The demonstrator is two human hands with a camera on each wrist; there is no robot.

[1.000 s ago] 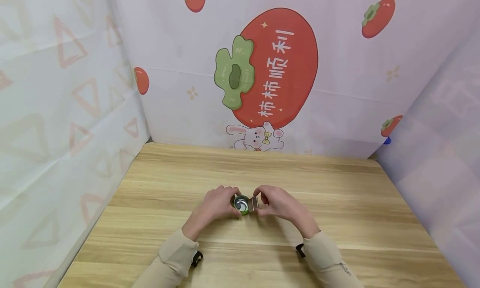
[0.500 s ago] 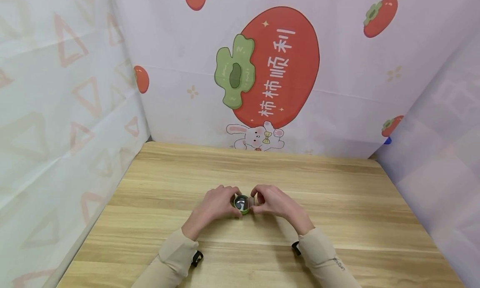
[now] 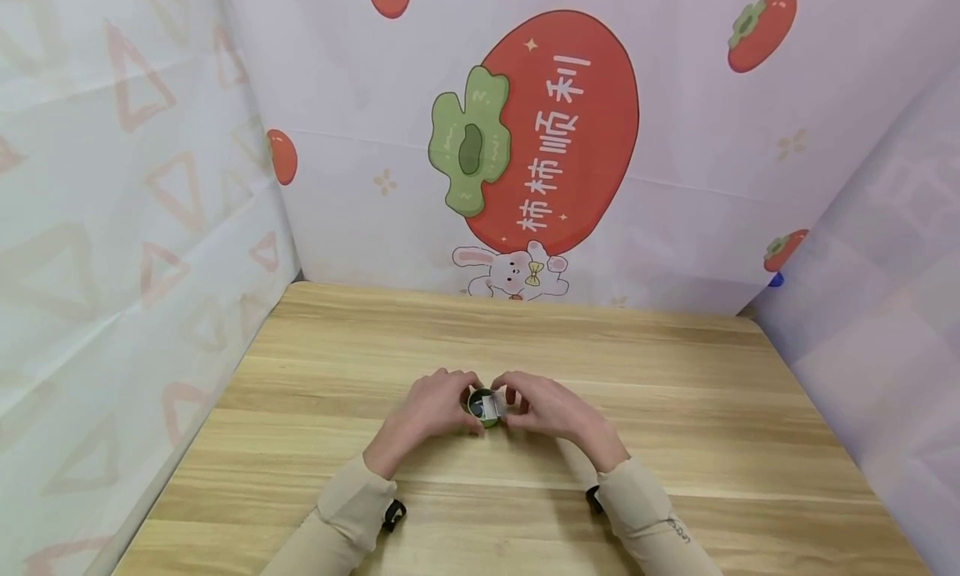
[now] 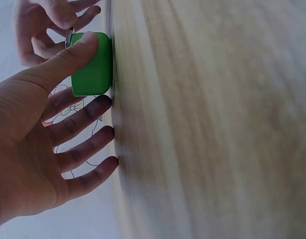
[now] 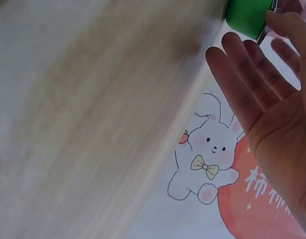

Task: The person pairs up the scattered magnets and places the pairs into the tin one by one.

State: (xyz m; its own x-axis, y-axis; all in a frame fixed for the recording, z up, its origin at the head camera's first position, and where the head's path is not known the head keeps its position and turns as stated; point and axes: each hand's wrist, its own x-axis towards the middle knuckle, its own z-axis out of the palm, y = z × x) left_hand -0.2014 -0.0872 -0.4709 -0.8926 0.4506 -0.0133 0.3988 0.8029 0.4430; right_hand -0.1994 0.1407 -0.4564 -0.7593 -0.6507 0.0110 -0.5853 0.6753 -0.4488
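A small round green cup (image 3: 490, 424) with a shiny metal inside stands on the wooden table, between both hands. My left hand (image 3: 435, 405) holds it from the left; in the left wrist view the thumb lies against the green wall (image 4: 93, 72) while the other fingers spread behind. My right hand (image 3: 550, 405) is at the cup's right side, thumb and forefinger at a small flat silvery piece (image 3: 490, 407) that lies across the opening. The right wrist view shows the thin metal edge at the cup's rim, with the remaining right fingers extended. The piece's exact kind cannot be made out.
The wooden table (image 3: 480, 334) reaches back to a printed cloth wall (image 3: 360, 226) with persimmons and a rabbit. Pale cloth walls (image 3: 112, 309) stand along the left and right sides. A small blue thing (image 3: 776, 281) shows at the back right corner.
My right hand has moved left with the silvery piece, which was beside the cup and now lies over its opening. The left hand and cup stay in place.
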